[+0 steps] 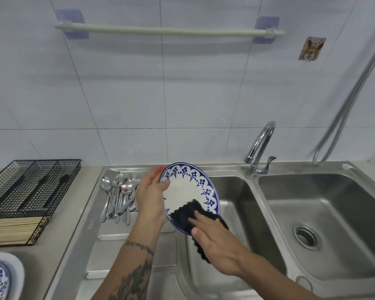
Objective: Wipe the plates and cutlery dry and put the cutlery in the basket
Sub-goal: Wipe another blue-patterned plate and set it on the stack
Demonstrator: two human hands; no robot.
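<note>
The job looks to be in its early-to-middle stretch, judging by how things lie: one plate is being wiped, the cutlery has not been touched, and none of the steel pieces have reached the basket. The wire basket (34,187), the largest of the task's things, sits on the counter well to the left of the grip, with a few dark utensils lying in its compartments and a pale stack under it. Nearer the person and also far left of the grip, a stack of plates (3,276) shows at the frame's lower corner; whether they are dry cannot be told. The plate in hand (188,191) is white with a blue floral rim, tilted up over the left sink bowl; the left hand (152,195) is closed on its left edge, thumb on the face. The right hand (210,237) presses a dark cloth (186,210) flat against the plate's lower right rim, fingers spread over the cloth rather than curled. Just left of the gripping hand, a pile of spoons and forks (119,195) lies on the draining board, left to wipe and stow.
</note>
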